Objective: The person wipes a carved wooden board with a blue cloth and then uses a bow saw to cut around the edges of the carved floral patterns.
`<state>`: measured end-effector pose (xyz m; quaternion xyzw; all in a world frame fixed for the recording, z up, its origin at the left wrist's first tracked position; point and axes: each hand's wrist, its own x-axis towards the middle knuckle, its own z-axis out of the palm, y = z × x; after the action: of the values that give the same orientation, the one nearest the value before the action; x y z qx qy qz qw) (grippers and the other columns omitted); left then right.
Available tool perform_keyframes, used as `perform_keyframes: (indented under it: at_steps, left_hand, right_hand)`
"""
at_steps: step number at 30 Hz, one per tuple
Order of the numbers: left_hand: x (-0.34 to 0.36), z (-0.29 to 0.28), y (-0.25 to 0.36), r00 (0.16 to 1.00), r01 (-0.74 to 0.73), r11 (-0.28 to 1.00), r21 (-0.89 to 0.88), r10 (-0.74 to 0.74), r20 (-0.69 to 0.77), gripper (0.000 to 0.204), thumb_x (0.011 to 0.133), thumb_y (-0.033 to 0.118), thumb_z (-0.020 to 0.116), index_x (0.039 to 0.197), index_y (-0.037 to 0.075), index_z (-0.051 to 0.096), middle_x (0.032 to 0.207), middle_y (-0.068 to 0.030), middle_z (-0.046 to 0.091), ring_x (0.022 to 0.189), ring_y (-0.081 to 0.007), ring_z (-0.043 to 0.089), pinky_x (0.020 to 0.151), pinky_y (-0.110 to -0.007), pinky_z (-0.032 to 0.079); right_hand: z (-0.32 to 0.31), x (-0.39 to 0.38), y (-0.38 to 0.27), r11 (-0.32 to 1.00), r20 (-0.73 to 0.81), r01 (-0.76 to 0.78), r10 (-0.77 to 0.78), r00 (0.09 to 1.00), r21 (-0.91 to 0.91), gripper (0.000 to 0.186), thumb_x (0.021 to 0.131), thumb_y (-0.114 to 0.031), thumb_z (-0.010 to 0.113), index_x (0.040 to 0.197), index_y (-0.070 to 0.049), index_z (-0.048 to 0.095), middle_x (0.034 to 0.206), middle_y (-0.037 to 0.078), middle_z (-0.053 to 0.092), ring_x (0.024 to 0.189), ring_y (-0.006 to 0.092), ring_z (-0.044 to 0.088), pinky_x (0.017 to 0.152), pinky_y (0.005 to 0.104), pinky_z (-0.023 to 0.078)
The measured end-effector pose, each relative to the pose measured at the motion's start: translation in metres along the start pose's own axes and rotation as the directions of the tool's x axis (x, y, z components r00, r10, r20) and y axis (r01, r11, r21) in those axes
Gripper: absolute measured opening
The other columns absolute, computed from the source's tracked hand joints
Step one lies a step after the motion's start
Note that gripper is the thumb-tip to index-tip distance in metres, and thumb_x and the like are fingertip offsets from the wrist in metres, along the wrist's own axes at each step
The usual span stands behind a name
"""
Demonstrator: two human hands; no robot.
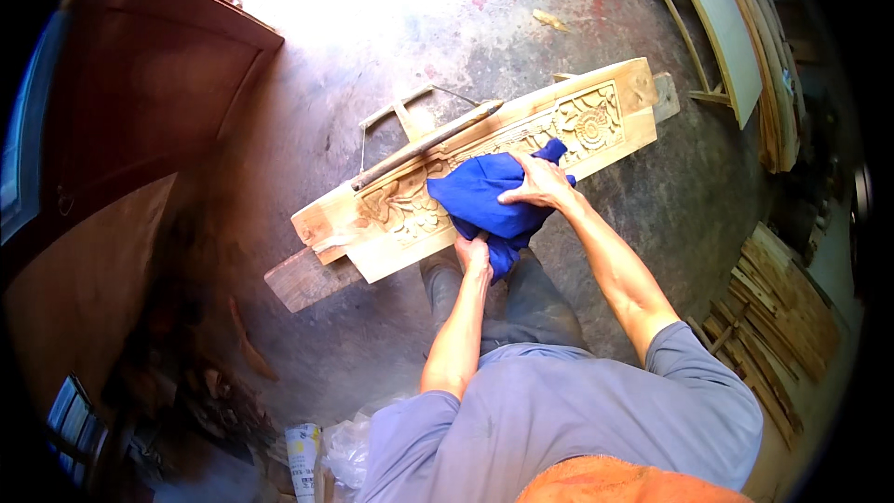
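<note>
A blue cloth (484, 191) is bunched over the middle of a long carved wooden board (507, 144), hiding part of its relief. At the cloth's near lower edge, my left hand (473, 253) is closed on a fold of it. My right hand (540, 183) grips the cloth's upper right part, thumb apart from the fingers. Floral carving shows to the right of the cloth and more relief to its left. The board lies slantwise on a rougher plank (312, 279) that sticks out at both ends.
A wooden frame saw (428, 144) rests along the board's far edge. Stacked planks (773, 303) lie at the right, with leaning panels (722, 28) above them. A dark red wooden panel (158, 47) stands at the left. A wood scrap (550, 20) lies on the concrete floor; a plastic bag (346, 452) sits near me.
</note>
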<state>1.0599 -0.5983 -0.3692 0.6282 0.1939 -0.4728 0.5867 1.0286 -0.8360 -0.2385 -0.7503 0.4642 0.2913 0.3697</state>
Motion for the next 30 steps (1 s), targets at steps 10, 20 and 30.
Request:
perform_keyframes:
  at_steps: [10,20,30]
  left_hand:
    - [-0.027,0.009,0.123,0.784,-0.491,0.295,0.820,0.560,0.267,0.083,0.075,0.040,0.090,0.139,0.006,0.051,0.127,-0.0228,0.053,0.119,-0.0448,0.053,0.101,-0.056,0.047]
    - [-0.003,0.043,0.073,0.974,0.099,0.731,0.676,-0.211,0.086,0.075,0.080,0.058,0.082,0.119,-0.005,0.072,0.112,-0.0284,0.075,0.102,-0.0403,0.073,0.090,-0.048,0.055]
    - [-0.023,0.117,0.016,0.714,0.506,0.799,0.325,-0.599,0.361,0.058,0.097,0.044,0.074,0.133,0.001,0.064,0.129,-0.0123,0.070,0.116,-0.0213,0.066,0.090,-0.042,0.056]
  right_hand:
    - [0.068,0.056,0.030,0.906,-0.287,-0.075,-0.053,0.956,-0.418,0.060,0.074,-0.023,0.086,0.121,0.001,0.057,0.116,0.022,0.066,0.104,0.0373,0.072,0.082,0.0484,0.061]
    - [0.026,0.038,0.020,0.911,-0.186,0.102,-0.189,0.964,-0.399,0.027,0.075,-0.004,0.067,0.102,-0.006,0.063,0.082,0.021,0.072,0.082,0.0440,0.072,0.070,0.0554,0.056]
    - [-0.056,0.022,0.074,0.823,-0.125,0.221,-0.331,0.935,-0.523,0.055,0.073,0.000,0.067,0.126,-0.014,0.070,0.097,0.018,0.075,0.092,0.0375,0.073,0.076,0.0511,0.056]
